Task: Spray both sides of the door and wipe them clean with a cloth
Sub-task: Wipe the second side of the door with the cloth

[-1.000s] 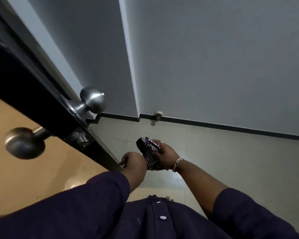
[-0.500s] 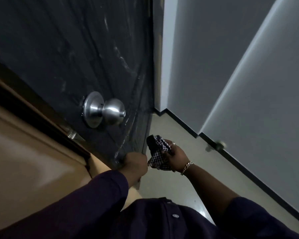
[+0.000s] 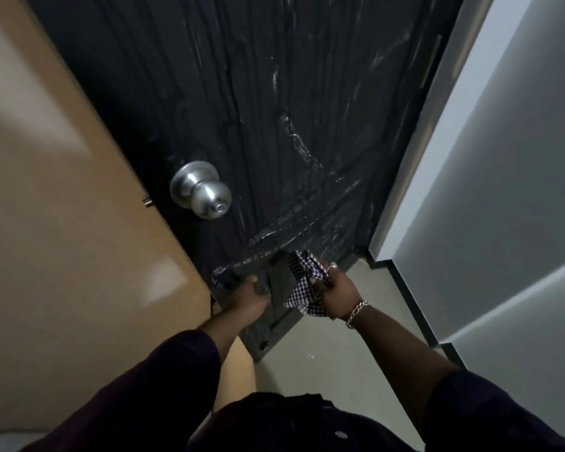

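Low on the black door (image 3: 274, 109), near its free edge, the checked cloth (image 3: 302, 282) was gripped by the right hand (image 3: 335, 293). The left hand (image 3: 250, 293) was curled round something dark that could not be made out. Bare floor (image 3: 323, 363) was seen below, a grey wall (image 3: 503, 190) just beside.

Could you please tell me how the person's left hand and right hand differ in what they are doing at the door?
The left hand grips something dark I cannot identify, low by the door; the right hand bunches the checked cloth. The right hand wears a ring and a bracelet; the left shows neither. Both emerge from dark sleeves.
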